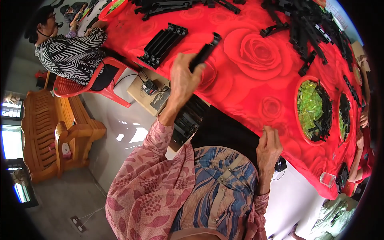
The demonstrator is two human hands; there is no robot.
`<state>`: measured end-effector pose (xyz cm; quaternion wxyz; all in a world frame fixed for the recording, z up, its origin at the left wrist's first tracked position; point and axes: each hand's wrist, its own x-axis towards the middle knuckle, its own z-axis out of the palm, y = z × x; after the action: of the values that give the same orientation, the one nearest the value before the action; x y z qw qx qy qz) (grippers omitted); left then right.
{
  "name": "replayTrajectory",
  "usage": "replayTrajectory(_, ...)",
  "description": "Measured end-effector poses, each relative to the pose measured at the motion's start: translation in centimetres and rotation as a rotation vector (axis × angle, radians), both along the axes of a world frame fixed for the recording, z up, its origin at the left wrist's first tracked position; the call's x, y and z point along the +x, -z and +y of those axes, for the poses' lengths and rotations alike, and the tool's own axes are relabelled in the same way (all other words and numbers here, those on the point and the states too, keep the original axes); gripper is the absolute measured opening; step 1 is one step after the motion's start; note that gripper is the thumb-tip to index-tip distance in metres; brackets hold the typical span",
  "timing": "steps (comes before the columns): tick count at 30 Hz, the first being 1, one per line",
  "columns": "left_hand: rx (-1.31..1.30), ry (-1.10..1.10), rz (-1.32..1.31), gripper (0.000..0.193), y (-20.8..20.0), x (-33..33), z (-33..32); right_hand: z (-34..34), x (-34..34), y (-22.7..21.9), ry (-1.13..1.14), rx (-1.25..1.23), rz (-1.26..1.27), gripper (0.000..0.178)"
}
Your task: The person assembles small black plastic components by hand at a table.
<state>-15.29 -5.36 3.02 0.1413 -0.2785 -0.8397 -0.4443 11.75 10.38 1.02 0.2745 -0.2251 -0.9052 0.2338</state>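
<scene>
My left hand [185, 78] is closed round one end of a long black plastic piece [206, 52] and holds it up over the red tablecloth. Just beyond that hand, a row of similar black plastic pieces [163, 45] lies side by side near the table's edge. At the front edge of the table is my right hand [269, 146], its fingers curled together. Whether anything small sits between those fingertips is hidden. The nearest thing on that side is a red-rimmed basket [298, 116] holding yellow-green translucent pieces [310, 102] and thin black parts.
A rose-patterned red cloth [252, 52] covers the table. Many black pieces [304, 24] are heaped at the far right, beside a second basket [340, 124] and a clear cup [327, 180]. A cardboard box [146, 98] stands below the left edge. Other people [72, 50] sit around.
</scene>
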Motion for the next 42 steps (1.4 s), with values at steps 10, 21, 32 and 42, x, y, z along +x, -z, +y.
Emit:
replayTrajectory(10, -0.21, -0.244, 0.339, 0.034, 3.4, -8.6, -1.7, 0.0, -0.2, 0.5, -0.009, -0.016, 0.005, 0.018)
replayTrajectory(21, -0.276, -0.323, 0.459, 0.03, 5.4, -9.4, -2.0, -0.1, -0.1, 0.2, -0.016, -0.001, -0.011, 0.019)
replayTrajectory(32, -0.455, -0.373, 0.577, 0.028, 5.0, -10.5, -2.3, 0.7, 0.0, 0.9, -0.04, 0.11, -0.035, 0.027)
replayTrajectory(42, 0.062, 0.253, 0.163, 0.013, 3.5, 3.5, 4.8, 1.4, 0.4, 1.9, -0.041, 0.127, 0.013, 0.029)
